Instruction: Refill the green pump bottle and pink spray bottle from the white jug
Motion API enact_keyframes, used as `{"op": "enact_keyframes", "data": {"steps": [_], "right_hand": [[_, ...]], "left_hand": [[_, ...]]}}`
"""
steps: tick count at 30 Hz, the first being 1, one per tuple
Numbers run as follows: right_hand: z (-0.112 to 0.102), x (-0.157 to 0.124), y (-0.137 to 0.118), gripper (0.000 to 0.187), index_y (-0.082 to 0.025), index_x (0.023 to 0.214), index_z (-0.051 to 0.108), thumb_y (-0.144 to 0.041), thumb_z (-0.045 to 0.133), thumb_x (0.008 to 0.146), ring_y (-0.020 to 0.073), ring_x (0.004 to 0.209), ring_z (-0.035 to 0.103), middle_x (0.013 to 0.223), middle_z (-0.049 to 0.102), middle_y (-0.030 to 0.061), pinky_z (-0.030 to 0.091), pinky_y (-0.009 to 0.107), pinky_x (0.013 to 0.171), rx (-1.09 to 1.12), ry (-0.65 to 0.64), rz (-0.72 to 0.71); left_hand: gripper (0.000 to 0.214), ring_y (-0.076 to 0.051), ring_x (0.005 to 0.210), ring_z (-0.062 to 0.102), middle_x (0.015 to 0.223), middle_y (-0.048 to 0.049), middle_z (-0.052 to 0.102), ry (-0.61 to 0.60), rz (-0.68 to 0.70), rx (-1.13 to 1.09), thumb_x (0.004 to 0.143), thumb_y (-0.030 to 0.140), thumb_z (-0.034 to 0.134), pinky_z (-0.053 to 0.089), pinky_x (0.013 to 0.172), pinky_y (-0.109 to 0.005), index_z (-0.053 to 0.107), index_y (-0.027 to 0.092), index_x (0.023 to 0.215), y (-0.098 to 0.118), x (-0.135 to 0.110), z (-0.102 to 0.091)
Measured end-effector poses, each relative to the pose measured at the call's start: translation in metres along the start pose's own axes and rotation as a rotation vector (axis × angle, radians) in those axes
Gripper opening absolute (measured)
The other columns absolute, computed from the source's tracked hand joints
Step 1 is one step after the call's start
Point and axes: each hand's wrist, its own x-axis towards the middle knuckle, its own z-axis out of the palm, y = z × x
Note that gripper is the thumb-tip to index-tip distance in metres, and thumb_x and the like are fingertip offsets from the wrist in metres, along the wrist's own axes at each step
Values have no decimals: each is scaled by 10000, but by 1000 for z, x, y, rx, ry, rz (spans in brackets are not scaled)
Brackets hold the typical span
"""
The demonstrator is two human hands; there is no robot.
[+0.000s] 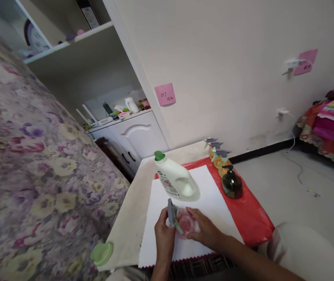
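One clear pink bottle (187, 223) is held between two hands, over the white sheet (152, 238) near the front of the bench (130, 220). The left grip (165, 233) is curled close about the grey spray head (172, 214); the right grip (206, 229) is spread wider, thumb and fingers cupping the bottle's side. From where I stand, I can't tell whether the head is seated or loose. To handle the pair well, I'd have the right grip steady the bottle with light pressure, since clear plastic may flex, and the left line the head up squarely with the neck so nothing binds. Elbow room matters too: the jug (174, 177) stands just beyond.

Counting around: one jug, one green cap (101, 253) at the near left corner, one dark pump bottle (232, 184) on the red sheet (253, 218), three spray bottles (224, 168) lined up behind it, and two pink notes (165, 95) on the wall (213, 58).
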Motion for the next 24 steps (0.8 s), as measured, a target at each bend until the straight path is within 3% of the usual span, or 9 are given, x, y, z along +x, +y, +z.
{"op": "enact_keyframes", "data": {"steps": [7, 14, 19, 24], "right_hand": [[-3, 0, -4, 868, -251, 1434, 345, -225, 757, 670, 291, 1279, 451, 1388, 486, 111, 347, 471, 1090, 15, -10, -25], [-7, 1, -11, 834, -248, 1427, 355, -270, 753, 695, 292, 1274, 458, 1383, 493, 115, 351, 476, 1085, 38, -6, -27], [-8, 2, -11, 820, -255, 1415, 376, -313, 761, 694, 306, 1261, 471, 1375, 503, 117, 360, 487, 1075, 50, -9, -17], [-7, 3, -9, 827, -262, 1395, 402, -262, 775, 657, 310, 1258, 472, 1358, 515, 100, 356, 486, 1078, 54, -8, 18]], "left_hand": [[396, -232, 942, 659, 1034, -37, 729, -107, 11, -8, 732, 286, 720, 493, 858, -301, 675, 204, 1116, -9, 9, -8], [493, -259, 1009, 664, 1100, -65, 720, -111, -73, -107, 707, 306, 739, 490, 946, -358, 651, 200, 1181, -24, 11, -9], [448, -271, 1076, 638, 1113, -63, 718, -104, -46, -85, 720, 325, 721, 480, 976, -373, 673, 202, 1149, -16, 9, -9], [392, -264, 1118, 613, 1150, -67, 702, -210, 9, -51, 772, 273, 673, 446, 1015, -386, 671, 220, 1160, -5, 11, -15]]}}
